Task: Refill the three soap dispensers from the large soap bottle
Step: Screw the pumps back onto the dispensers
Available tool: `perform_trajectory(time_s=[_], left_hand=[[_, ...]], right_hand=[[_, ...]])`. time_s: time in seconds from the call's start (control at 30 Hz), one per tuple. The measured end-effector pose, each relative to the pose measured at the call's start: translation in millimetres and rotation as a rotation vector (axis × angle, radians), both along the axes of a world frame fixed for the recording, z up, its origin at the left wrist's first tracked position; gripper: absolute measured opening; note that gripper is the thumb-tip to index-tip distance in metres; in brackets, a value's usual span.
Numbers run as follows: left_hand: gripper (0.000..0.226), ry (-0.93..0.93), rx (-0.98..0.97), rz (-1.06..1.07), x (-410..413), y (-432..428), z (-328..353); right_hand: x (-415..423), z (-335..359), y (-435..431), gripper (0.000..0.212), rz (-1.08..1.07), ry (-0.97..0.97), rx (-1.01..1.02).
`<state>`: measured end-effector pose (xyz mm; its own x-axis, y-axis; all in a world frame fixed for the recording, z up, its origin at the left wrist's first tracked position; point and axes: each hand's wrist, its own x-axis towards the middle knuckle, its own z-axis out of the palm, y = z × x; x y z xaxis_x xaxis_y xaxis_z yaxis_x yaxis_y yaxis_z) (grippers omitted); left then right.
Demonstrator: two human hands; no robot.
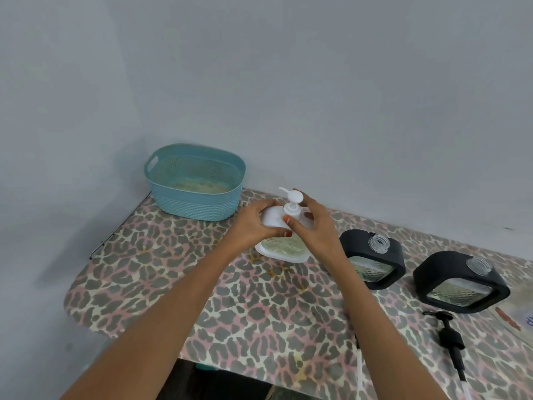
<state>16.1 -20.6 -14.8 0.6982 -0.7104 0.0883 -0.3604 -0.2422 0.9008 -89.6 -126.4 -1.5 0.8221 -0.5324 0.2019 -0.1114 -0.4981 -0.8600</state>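
The white soap dispenser (281,241) stands upright on the leopard-print worktop (259,313), and both hands are on its top. The left hand (253,223) wraps the white shoulder, its grip pressed around the body, probably to keep it from turning. The right hand (313,223) has its fingers closed about the collar of the white pump head (291,202), which sits in the neck; whether it is being screwed on or off cannot be told.

To the right, two black dispensers (372,259) (461,281) stand well apart from the white one with bare, open necks, ready for pouring. A black pump (450,339) lies loose on the worktop in front of the farther one, and a second tube shows partly behind the right forearm.

The large soap bottle is not in view. A teal basket (194,181) sits at the back left corner against the wall.

The worktop's left and near edges are close; open room lies in front of the white dispenser.
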Motion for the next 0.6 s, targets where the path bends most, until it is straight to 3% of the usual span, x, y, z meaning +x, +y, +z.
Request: perform_trajectory(time_s=[0.1,0.3,0.47,0.6], left_hand=[[0.069,-0.001,0.012,0.002,0.1,0.6,-0.9],[0.061,0.0,-0.006,-0.018,-3.2,1.7,4.3],[0.052,0.007,-0.018,-0.016,-4.1,2.1,5.6],[0.049,0.008,-0.02,-0.016,-3.2,2.0,4.8]], right_hand=[[-8.2,2.0,-7.9,0.042,0.068,0.04,0.053],[-1.2,-2.7,-0.2,0.031,-0.075,-0.044,0.048],[10.1,-7.3,10.3,0.042,-0.194,-0.082,0.027],[5.1,-4.8,9.1,0.057,-0.094,-0.019,0.032]])
